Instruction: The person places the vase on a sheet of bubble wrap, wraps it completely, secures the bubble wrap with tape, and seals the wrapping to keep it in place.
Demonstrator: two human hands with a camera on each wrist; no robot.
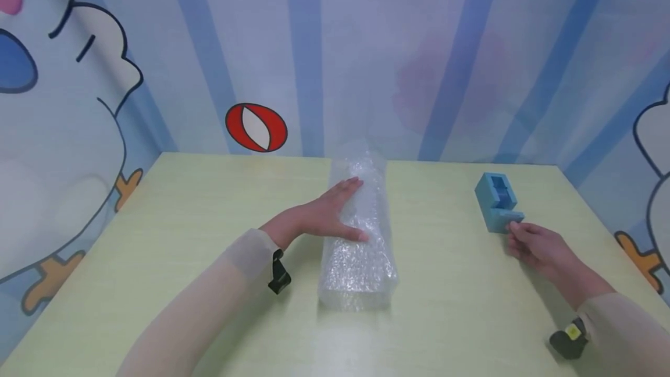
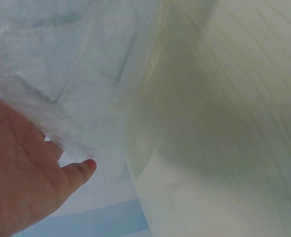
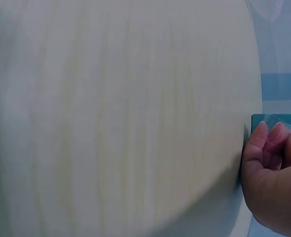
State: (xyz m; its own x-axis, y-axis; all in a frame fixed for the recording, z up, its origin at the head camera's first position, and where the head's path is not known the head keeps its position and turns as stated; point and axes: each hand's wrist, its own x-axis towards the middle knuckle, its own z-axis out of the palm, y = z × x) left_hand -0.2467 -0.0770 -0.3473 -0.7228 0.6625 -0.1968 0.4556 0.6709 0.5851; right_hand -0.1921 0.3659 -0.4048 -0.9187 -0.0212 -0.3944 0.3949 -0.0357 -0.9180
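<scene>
- Bubble-wrapped parcel [image 1: 358,243]: we see it lying lengthwise in the middle of the pale green table [image 1: 209,202], one short end toward the person and the other toward the back wall.
- Our left hand [image 1: 327,214] rests flat on the parcel's left side and top, fingers straight and spread, thumb lying across the wrap; nothing is clenched.
- In the left wrist view the left hand [image 2: 22,182] presses against the cloudy plastic of the parcel [image 2: 71,74], with the table [image 2: 224,123] beside it.
- A blue tape dispenser [image 1: 497,201] stands on the right part of the table, well apart from the parcel.
- Our right hand [image 1: 539,248] is at the dispenser's near end, fingers curled and touching it.
- From the right wrist view the right hand [image 3: 273,173] pinches a strip of clear tape [image 3: 278,121] just in front of the dispenser [image 3: 278,118].
- Striped blue wall [image 1: 366,45] with cartoon figures stands behind and beside the table.
- Both arms wear light sleeves [image 1: 199,307].
</scene>
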